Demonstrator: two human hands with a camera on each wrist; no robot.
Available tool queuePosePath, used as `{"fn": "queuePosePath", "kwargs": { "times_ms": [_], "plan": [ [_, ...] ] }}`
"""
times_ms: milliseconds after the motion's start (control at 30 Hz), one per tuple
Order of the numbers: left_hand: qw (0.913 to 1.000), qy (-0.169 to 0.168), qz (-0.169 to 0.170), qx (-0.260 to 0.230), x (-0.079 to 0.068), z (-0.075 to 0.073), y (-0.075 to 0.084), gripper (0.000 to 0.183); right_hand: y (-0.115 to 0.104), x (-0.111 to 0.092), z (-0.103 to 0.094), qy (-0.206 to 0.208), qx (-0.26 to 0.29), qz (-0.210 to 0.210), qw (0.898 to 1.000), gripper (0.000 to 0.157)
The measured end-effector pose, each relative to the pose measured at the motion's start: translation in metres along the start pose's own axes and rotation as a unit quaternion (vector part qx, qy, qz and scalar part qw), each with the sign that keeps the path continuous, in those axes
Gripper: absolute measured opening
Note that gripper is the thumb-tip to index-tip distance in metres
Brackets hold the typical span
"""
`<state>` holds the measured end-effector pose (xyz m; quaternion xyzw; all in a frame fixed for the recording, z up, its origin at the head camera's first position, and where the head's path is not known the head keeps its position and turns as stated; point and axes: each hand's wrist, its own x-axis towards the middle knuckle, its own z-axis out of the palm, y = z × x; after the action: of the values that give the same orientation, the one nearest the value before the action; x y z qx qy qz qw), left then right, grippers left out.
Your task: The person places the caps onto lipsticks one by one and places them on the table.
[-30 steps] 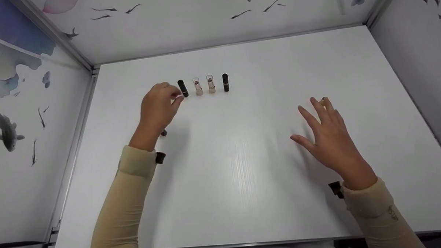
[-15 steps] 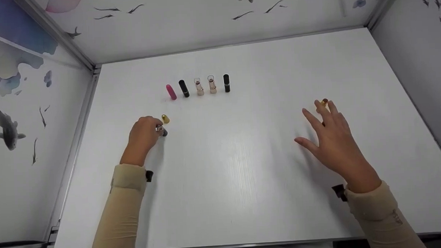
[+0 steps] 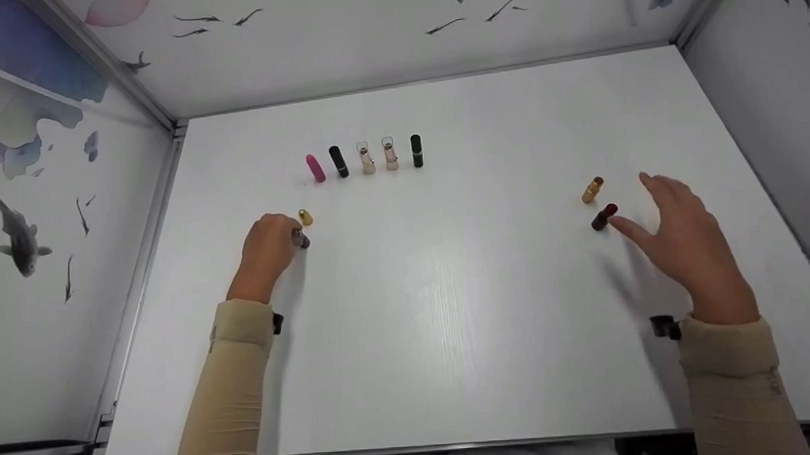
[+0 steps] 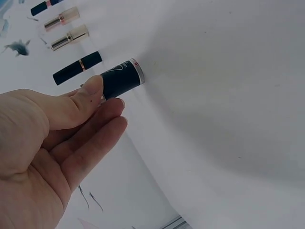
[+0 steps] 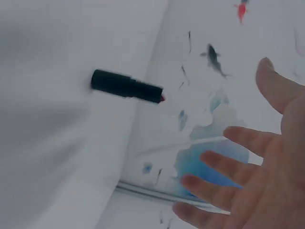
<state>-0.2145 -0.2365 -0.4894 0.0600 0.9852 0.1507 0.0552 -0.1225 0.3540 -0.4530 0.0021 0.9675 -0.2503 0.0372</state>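
Note:
My left hand pinches a black lipstick tube between thumb and fingers at the left of the table. Light lettering and a pale band show at the tube's far end. Just beyond the hand stands a small gold cap. On the right side, my right hand has its fingers spread and holds nothing. Beside its thumb an uncapped black lipstick with a red tip stands upright, with a gap between them in the right wrist view. An uncapped gold lipstick stands behind the black one.
Toward the back left runs a row: a pink lipstick, a black one, two clear-capped ones, the left of them a rose-gold lipstick, and another black lipstick. Printed panels wall the white table at the back and sides.
My left hand has come down from the row, revealing the pink lipstick and gold cap, and taken hold of the black tube. My right hand has moved right, uncovering the two uncapped lipsticks.

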Motion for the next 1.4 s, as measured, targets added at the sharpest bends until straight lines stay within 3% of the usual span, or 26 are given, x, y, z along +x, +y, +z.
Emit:
{"fn": "queuePosePath", "kwargs": {
  "times_ms": [133,233,433,667,933,1167,1400],
  "plan": [
    [0.9991,0.022,0.03,0.02,0.0,0.0,0.0,0.013,0.025,0.015,0.003,-0.138,0.017,0.06,0.989,0.1],
    [0.9983,0.023,0.041,0.035,0.002,0.0,0.002,0.012,0.035,0.025,0.011,-0.169,0.027,0.07,0.983,0.094],
    [0.9986,0.002,0.027,0.046,0.004,-0.001,0.003,0.012,0.037,0.041,0.026,-0.146,0.052,0.067,0.986,0.077],
    [0.9993,0.001,0.022,0.03,0.004,-0.002,0.002,0.014,0.036,0.049,0.029,-0.144,0.066,0.095,0.983,0.069],
    [0.9995,0.0,0.02,0.026,0.002,-0.001,0.002,0.013,0.036,0.05,0.032,-0.139,0.066,0.099,0.983,0.072],
    [0.9986,0.019,0.045,0.022,0.003,0.0,0.0,0.011,0.037,0.048,0.032,-0.119,0.086,0.098,0.984,0.074],
    [0.9992,0.023,0.01,-0.032,-0.001,0.0,0.005,0.016,0.025,0.042,0.036,-0.091,0.115,0.089,0.985,0.057]
  ]
}}
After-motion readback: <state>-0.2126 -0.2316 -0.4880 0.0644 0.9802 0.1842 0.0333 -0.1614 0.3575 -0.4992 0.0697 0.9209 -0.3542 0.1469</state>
